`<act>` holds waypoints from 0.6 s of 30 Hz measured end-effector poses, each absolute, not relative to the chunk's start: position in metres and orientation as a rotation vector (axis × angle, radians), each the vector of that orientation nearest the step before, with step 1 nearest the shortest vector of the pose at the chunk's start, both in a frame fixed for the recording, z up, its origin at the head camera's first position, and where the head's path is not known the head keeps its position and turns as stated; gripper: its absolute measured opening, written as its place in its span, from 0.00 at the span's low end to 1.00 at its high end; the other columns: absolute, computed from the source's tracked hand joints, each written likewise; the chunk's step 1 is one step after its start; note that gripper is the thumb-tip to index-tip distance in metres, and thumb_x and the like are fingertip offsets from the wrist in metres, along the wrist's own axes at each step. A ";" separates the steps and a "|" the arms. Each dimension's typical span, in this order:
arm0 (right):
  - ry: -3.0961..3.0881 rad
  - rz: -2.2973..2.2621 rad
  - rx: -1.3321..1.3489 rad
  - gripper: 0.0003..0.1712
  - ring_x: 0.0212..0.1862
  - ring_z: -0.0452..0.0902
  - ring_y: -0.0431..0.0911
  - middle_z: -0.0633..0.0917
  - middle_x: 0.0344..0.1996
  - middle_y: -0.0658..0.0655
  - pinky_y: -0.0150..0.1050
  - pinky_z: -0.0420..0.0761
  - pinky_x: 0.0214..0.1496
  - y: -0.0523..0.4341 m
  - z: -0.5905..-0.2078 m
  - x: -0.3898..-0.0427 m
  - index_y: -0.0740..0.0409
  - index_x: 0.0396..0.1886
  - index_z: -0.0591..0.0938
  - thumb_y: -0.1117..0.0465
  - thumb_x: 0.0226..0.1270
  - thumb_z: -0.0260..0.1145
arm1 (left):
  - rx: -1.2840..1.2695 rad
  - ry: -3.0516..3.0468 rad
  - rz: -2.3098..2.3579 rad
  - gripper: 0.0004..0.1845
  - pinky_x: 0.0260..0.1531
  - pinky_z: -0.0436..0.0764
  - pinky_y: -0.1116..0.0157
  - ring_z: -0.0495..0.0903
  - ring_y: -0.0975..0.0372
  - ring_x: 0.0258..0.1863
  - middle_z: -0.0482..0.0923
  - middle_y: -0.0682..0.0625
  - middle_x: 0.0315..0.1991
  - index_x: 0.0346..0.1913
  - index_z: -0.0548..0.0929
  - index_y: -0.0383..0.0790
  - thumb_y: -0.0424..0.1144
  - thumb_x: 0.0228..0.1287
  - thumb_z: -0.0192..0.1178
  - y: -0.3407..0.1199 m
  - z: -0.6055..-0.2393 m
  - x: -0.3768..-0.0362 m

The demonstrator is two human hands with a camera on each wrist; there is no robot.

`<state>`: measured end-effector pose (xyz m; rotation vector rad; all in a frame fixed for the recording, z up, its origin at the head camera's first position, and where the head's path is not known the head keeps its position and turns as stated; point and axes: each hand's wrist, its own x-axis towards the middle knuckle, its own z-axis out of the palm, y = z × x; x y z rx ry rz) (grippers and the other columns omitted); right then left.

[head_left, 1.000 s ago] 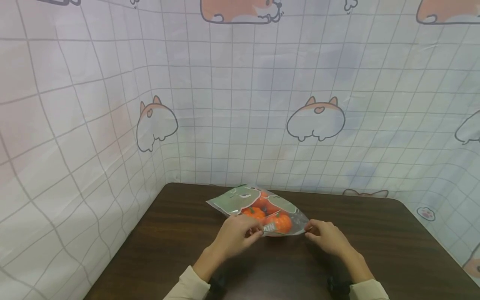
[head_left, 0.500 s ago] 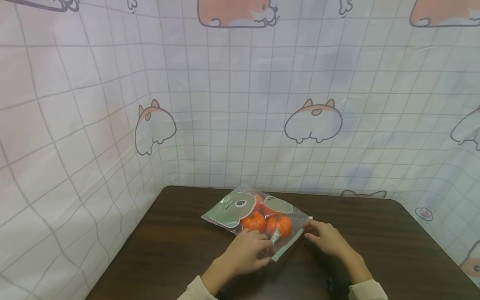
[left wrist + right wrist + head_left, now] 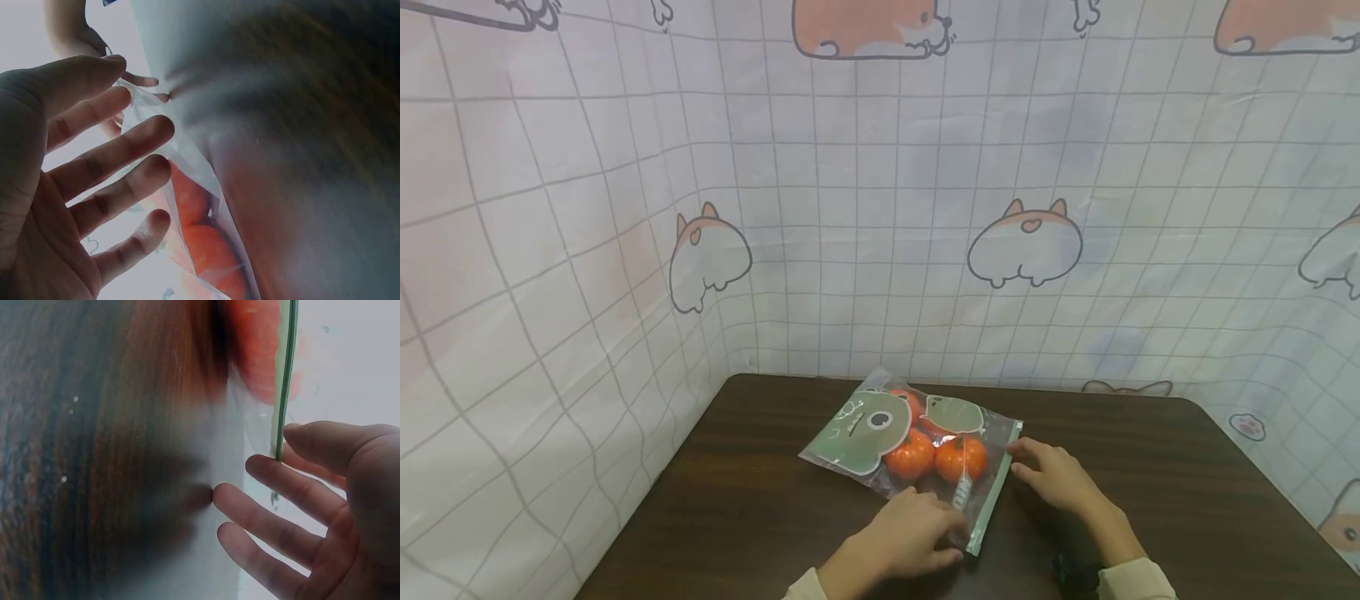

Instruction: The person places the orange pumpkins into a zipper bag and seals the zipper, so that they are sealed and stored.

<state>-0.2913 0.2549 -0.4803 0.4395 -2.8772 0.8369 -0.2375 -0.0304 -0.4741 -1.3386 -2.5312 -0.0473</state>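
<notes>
A clear zip bag (image 3: 857,429) with green cartoon prints lies flat on the dark wooden table (image 3: 752,508). Inside are several small orange pumpkin-like fruits (image 3: 912,457), also seen in the left wrist view as orange fruits (image 3: 206,250). My left hand (image 3: 951,533) rests with straight, spread fingers (image 3: 144,131) on the bag's near corner. My right hand (image 3: 1018,458) touches the far end of the green zip strip (image 3: 992,500) with relaxed fingers (image 3: 275,478). In the right wrist view the zip strip (image 3: 284,375) runs just beside my thumb.
A sheet with a grid pattern and cartoon corgis (image 3: 1026,246) walls in the table at the back and on both sides. Bare tabletop lies left of the bag and to the right (image 3: 1187,492) of my right hand.
The bag has settled flat and turned, so its zip edge now runs towards me. My left hand slid along that edge to the near corner. My right hand barely moved.
</notes>
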 end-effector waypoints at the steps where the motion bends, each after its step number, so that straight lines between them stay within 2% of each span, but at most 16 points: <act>1: -2.880 0.835 0.439 0.17 0.58 0.83 0.63 0.87 0.57 0.61 0.64 0.80 0.56 0.255 -0.481 -0.292 0.53 0.58 0.83 0.57 0.71 0.66 | -1.349 -2.535 -0.051 0.11 0.31 0.69 0.71 0.81 0.74 0.37 0.86 0.70 0.39 0.43 0.87 0.64 0.57 0.59 0.70 -0.030 -0.474 -0.237; 8: -2.881 0.843 0.467 0.20 0.61 0.81 0.64 0.86 0.58 0.63 0.64 0.78 0.59 0.256 -0.482 -0.295 0.56 0.59 0.82 0.57 0.71 0.67 | -1.382 -2.551 -0.092 0.12 0.28 0.70 0.73 0.74 0.78 0.28 0.86 0.70 0.37 0.46 0.87 0.63 0.56 0.60 0.70 -0.031 -0.469 -0.238; 15: -2.871 0.870 0.503 0.21 0.60 0.82 0.63 0.87 0.56 0.63 0.63 0.79 0.59 0.258 -0.478 -0.293 0.60 0.59 0.81 0.55 0.71 0.67 | -1.369 -2.538 -0.198 0.10 0.33 0.73 0.76 0.77 0.79 0.32 0.87 0.68 0.36 0.46 0.88 0.61 0.53 0.62 0.69 -0.041 -0.456 -0.243; 18: -2.859 0.905 0.507 0.21 0.57 0.84 0.62 0.88 0.54 0.63 0.61 0.81 0.56 0.261 -0.472 -0.291 0.60 0.59 0.81 0.55 0.72 0.67 | -1.297 -2.518 -0.263 0.09 0.36 0.74 0.75 0.79 0.78 0.34 0.86 0.67 0.35 0.45 0.88 0.60 0.51 0.62 0.69 -0.051 -0.449 -0.248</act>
